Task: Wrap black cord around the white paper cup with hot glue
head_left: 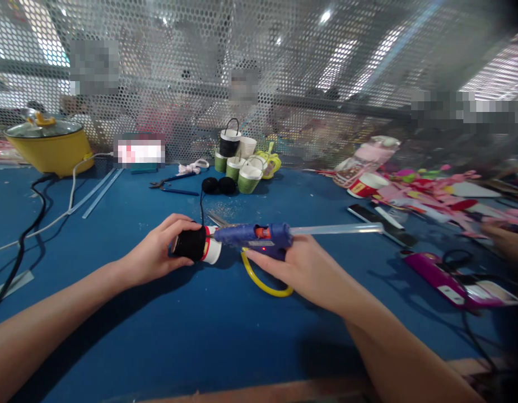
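Observation:
My left hand (162,249) is closed around a small paper cup (211,253) lying on its side. Black yarn (189,244) wraps much of the cup, leaving a white and red band bare. From it a strand runs up to a black yarn ball (219,185). My right hand (303,268) grips a blue glue gun (254,238), a clear glue stick (338,229) jutting from its back. The gun's tip is at the edge of the wrapped yarn; whether it touches cannot be told. Beneath the gun lie scissors with a yellow handle (262,284), partly hidden.
Several wrapped cups (249,178) stand at the back beside pliers (175,187). A yellow pot (52,146) is at the back left. To the right lie a purple glue gun (441,280), pink pieces (435,204) and another person's hand (504,238). A perforated metal screen (284,123) rises behind.

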Available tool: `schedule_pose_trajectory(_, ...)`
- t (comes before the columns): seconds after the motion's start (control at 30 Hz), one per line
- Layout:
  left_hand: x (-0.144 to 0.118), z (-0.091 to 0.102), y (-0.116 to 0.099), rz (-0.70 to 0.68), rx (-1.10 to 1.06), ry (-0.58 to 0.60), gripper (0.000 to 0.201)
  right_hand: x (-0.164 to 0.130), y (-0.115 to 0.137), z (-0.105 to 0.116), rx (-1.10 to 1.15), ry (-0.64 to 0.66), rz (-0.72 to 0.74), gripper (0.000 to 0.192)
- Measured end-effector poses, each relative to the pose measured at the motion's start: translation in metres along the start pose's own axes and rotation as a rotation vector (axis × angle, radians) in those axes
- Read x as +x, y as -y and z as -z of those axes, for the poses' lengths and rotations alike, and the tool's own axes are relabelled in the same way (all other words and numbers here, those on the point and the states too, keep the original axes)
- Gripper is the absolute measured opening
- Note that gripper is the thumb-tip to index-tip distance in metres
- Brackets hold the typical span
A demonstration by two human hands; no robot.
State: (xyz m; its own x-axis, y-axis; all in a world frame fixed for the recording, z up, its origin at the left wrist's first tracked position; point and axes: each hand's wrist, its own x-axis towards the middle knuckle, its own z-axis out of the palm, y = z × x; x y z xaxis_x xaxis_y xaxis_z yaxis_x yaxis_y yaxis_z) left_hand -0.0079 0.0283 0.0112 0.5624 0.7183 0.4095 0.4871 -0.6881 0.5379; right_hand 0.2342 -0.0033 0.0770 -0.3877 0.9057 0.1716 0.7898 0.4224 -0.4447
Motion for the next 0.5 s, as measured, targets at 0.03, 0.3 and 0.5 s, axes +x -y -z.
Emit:
schedule_pose_trajectory(0.03,0.0,0.0002,-0.0001,-0.005,0.001,0.004,0.042,0.0013,-0.0001,0.0,0.01,-0.005,0.004,0.023)
schedule_pose_trajectory(0.3,-0.0002,0.0032,-0.0037,-0.009,0.021,0.042,0.042,-0.001,0.0006,0.0027,0.047,0.032,-0.007,0.018)
schedule_pose_trajectory(0.5,-0.0008,0.0052,-0.0057,-0.037,0.033,0.041,0.041,0.0011,-0.0024,0.0014,0.028,0.02,-0.029,0.021)
